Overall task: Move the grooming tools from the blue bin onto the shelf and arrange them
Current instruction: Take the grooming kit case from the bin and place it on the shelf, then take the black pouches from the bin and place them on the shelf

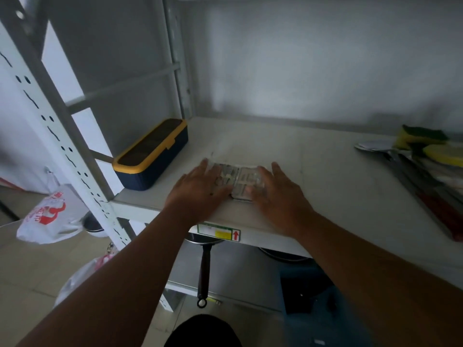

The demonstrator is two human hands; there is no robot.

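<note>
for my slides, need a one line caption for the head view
Both hands, left hand and right hand, rest on a clear grooming kit case on the white shelf.

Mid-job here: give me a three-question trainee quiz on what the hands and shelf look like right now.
1. True or false: both hands rest flat on the clear grooming kit case.
2. Which lies left of the case? A) sponges B) navy box with yellow lid C) frying pan
3. Fill in: the pan's handle hangs ____ the shelf.

Key: 1 true, left hand and right hand lie on it with straight fingers. 2 B, the box. 3 below.
</note>
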